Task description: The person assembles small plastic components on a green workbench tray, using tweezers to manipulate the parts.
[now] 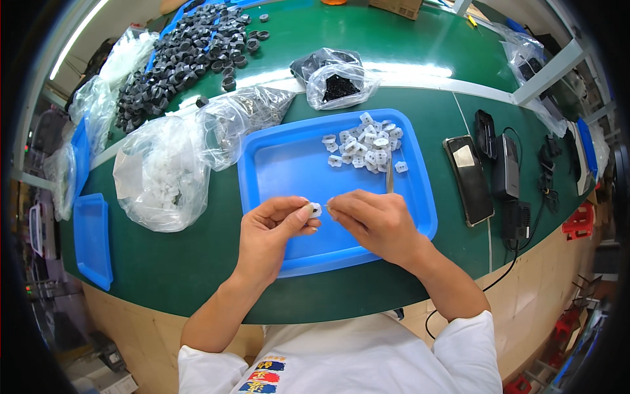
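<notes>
Between its thumb and fingers, my left hand holds a small white plastic part with a dark spot on it. Just right of that part, my right hand is closed in a pinch, its fingertips pointing at the part and a little apart from it. What the pinch holds is too small to make out. Both hands are over a blue tray. A pile of similar white plastic parts lies in its far right. A thin metal strip stands out beyond my right hand; its lower end is hidden.
Left of the tray lie a clear bag of white parts and a bag of thin metal pieces. Behind are a bag of small black pieces and heaped dark caps. A phone and grey device lie right.
</notes>
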{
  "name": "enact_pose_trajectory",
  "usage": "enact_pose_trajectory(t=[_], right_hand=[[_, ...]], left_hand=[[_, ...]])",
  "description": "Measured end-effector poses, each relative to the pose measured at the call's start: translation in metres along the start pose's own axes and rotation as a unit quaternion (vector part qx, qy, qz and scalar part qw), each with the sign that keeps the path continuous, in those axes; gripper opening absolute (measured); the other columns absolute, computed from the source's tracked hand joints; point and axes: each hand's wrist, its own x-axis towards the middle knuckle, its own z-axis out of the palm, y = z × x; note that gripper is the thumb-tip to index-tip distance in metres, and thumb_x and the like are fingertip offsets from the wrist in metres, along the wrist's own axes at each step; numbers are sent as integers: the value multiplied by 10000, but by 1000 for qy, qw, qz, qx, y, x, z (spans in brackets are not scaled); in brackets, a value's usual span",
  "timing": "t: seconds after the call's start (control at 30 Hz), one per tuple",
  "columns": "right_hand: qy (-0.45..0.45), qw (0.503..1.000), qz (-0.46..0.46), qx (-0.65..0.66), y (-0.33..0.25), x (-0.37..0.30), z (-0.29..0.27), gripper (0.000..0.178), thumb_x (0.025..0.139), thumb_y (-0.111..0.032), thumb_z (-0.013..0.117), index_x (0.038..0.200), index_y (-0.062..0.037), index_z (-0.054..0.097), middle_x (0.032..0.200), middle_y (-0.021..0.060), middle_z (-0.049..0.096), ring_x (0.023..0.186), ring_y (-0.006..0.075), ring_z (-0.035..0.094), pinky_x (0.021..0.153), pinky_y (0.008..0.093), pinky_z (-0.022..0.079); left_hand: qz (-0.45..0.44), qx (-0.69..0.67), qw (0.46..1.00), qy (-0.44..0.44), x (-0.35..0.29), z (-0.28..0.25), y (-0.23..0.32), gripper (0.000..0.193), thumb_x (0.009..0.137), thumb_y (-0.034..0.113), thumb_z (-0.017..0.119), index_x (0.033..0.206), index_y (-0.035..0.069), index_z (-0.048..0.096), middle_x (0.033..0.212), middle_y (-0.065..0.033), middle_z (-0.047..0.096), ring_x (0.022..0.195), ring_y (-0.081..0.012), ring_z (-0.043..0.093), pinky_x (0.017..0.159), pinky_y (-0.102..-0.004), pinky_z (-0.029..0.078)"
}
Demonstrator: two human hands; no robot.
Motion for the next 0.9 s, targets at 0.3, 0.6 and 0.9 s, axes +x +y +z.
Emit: enact_pose_trajectory(t=[0.3,0.6,0.9], right_hand=[[13,993,-110,-48,1,-1,5,230,729,13,653,959,15,650,894,102,652,662,208,651,534,280,517],[14,978,-161,-132,-4,1,0,188,738,-33,646,923,-4,656,888,84,658,720,180,660,545,265,513],[32,979,-136,-151,-4,-1,6,253,732,-35,668,982,-4,657,902,85,671,755,179,673,573,270,527]], left_hand=[[-42,-20,999,3,-2,1,2,206,859,22,640,1053,-45,618,932,-171,677,859,-221,683,759,-271,571],[-64,-90,994,-2,-3,-1,1,258,841,19,663,1084,-38,598,959,-173,676,898,-232,678,797,-285,569],[-39,-66,997,-8,-4,-1,0,232,820,8,681,1042,-31,624,956,-171,680,884,-236,680,813,-331,558]])
